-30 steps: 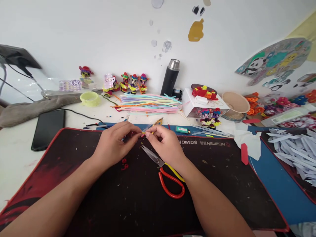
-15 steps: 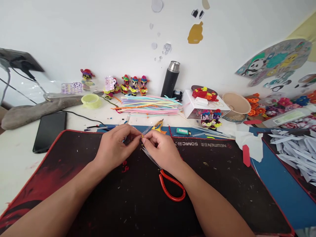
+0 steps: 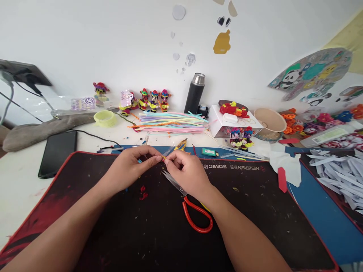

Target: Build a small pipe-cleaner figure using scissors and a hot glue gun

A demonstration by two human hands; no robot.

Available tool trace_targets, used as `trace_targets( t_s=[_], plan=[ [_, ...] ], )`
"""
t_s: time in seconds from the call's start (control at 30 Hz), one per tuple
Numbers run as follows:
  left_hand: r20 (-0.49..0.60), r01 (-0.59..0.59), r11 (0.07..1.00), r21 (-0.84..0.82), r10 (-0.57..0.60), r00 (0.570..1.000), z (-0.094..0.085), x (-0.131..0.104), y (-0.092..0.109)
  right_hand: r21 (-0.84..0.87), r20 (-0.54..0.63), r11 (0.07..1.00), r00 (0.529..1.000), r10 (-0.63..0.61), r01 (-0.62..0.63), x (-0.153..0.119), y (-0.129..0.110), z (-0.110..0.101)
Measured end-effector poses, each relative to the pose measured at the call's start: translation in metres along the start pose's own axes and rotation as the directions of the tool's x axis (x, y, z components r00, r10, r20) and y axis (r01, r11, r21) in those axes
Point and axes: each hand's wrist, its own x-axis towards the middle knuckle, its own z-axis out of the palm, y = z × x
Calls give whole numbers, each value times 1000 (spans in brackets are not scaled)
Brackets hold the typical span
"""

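Above the middle of the black mat, my left hand and my right hand meet fingertip to fingertip. Between them they pinch a tiny yellow and reddish piece, mostly covered by the fingers, its kind too small to make out. Red-handled scissors lie under my right hand, blades pointing up and left, partly hidden. Small red fuzzy bits rest on the mat below my left hand. Just beyond my fingertips lies a yellow pointed object.
Behind the mat are a bundle of pastel pipe cleaners, a black thermos and several small figurines. A phone lies at left. A white box and a pile of paper strips are at right.
My left hand has shifted slightly and its fingers have straightened a little. More of the small piece shows, with a reddish part. The scissors stay in place on the mat.
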Motion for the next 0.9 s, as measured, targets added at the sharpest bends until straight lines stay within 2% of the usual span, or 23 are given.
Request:
trace_targets(
  t_s=[0.2, 0.3, 0.37, 0.43, 0.5, 0.6, 0.73, 0.8, 0.9],
  plan=[
    [13, -36, 999, 28, 36, 999, 1, 0, -2, -90, -10, 994, 998, -54, 53, -1, 2, 2],
    [-7, -67, 990, 123, 68, 998, 2, -1, -5, -117, -12, 991, 998, -66, 64, -1, 2, 3],
    [-23, -135, 969, 206, 142, 990, 2, -2, -7, -132, -11, 988, 997, -80, 77, -1, 3, 3],
    [-13, -259, 920, 294, 275, 961, 1, -2, -11, -145, -10, 985, 996, -91, 89, -1, 4, 3],
    [26, -382, 849, 365, 401, 916, 0, -2, -14, -149, -12, 984, 995, -96, 93, -1, 5, 3],
    [80, -464, 788, 404, 475, 876, -4, -2, -16, -138, -21, 986, 995, -101, 98, -2, 5, 3],
    [170, -466, 812, 352, 434, 885, -9, -3, -12, -129, -23, 986, 994, -108, 104, -2, 4, 4],
    [200, -425, 849, 315, 378, 904, -10, -4, -9, -125, -8, 987, 994, -105, 103, -3, 4, 5],
    [183, -335, 901, 275, 293, 938, -12, -5, -5, -106, -1, 989, 995, -103, 102, -4, 3, 4]
  ],
)
